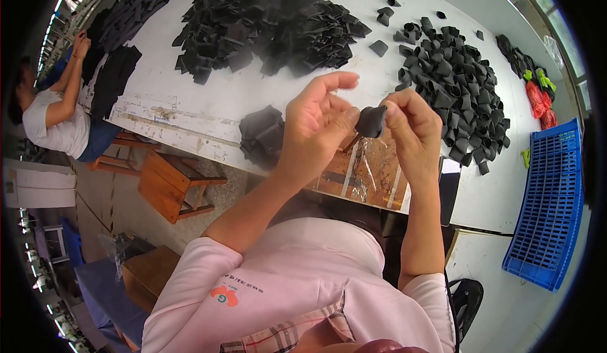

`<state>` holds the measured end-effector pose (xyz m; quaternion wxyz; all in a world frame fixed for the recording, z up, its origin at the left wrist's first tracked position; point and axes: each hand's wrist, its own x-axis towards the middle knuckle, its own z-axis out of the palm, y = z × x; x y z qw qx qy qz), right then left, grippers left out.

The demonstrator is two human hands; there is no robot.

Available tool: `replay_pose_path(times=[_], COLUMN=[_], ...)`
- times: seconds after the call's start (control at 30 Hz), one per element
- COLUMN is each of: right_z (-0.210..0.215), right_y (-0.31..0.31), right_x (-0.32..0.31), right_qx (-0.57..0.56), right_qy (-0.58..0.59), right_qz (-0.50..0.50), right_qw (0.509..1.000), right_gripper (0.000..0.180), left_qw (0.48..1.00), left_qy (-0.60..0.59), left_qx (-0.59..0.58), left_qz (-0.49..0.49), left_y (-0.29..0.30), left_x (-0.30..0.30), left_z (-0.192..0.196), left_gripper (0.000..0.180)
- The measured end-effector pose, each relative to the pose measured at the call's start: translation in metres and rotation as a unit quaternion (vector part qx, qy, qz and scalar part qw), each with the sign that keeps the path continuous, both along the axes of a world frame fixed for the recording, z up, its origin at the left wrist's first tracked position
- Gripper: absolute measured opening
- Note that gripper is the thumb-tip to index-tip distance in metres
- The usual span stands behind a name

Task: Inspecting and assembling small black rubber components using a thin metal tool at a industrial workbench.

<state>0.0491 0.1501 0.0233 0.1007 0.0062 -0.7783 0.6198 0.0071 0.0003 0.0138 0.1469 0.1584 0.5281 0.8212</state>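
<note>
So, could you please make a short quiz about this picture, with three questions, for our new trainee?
1. True or false: the small black piece lies on the table, with no hand touching it.
2. Which is farther right: the pile of flat pieces or the pile of curled pieces?
3. The plastic crate is: A) red, B) blue, C) white.

Key: 1. False; the left hand and right hand hold it up. 2. The curled pieces. 3. B.

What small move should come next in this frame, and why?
Probably let the left hand release and the right hand lay the black piece on the curled pieces: both hands pinch it, it looks bent like those, and that heap lies beside the right hand.
</note>
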Motion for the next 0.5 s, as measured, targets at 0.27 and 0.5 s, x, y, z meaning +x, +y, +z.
replay_pose_path(times=[0.27,0.5], right_z=[0.005,0.016], right_y=[-0.016,-0.024], right_x=[0.014,0.012], right_qx=[0.177,0.211], right_qy=[0.221,0.237], right_qz=[-0.092,-0.12], right_qw=[0.955,0.941], right_gripper=[0.034,0.029], left_qw=[0.927,0.992], left_qy=[0.36,-0.001], left_qx=[-0.101,0.124], left_qz=[0.01,0.012], left_y=[0.003,0.012], left_x=[-0.013,0.007], left_z=[0.01,0.01], left_gripper=[0.015,0.008])
